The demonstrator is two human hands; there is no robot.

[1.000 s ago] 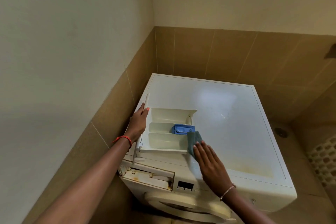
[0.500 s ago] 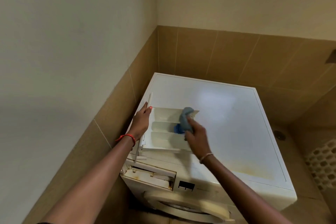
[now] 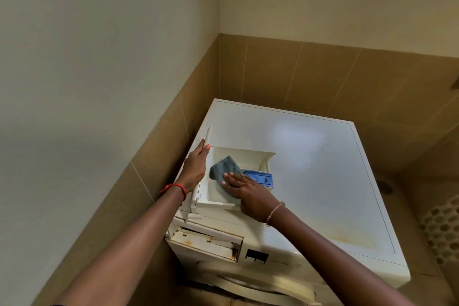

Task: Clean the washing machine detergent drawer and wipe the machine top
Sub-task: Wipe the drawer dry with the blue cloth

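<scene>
The white detergent drawer [image 3: 250,156] lies pulled out on the left front of the washing machine top [image 3: 310,164]. A blue insert [image 3: 259,178] sits in its right part. My left hand [image 3: 196,167] grips the drawer's front panel on the left side. My right hand [image 3: 244,190] presses a grey-blue cloth [image 3: 224,171] flat into the drawer's compartments, fingers spread over it. Part of the cloth is hidden under that hand.
The empty drawer slot [image 3: 208,240] with rust marks gapes on the machine front. Yellowish stains [image 3: 352,238] mark the top's front right. Tiled walls close in on the left and behind. A floor drain [image 3: 384,187] and a perforated basket [image 3: 444,226] are at right.
My right hand with the cloth moved from the drawer's right edge, up over the blue insert, then left and down into the compartments. The left hand stayed on the drawer.
</scene>
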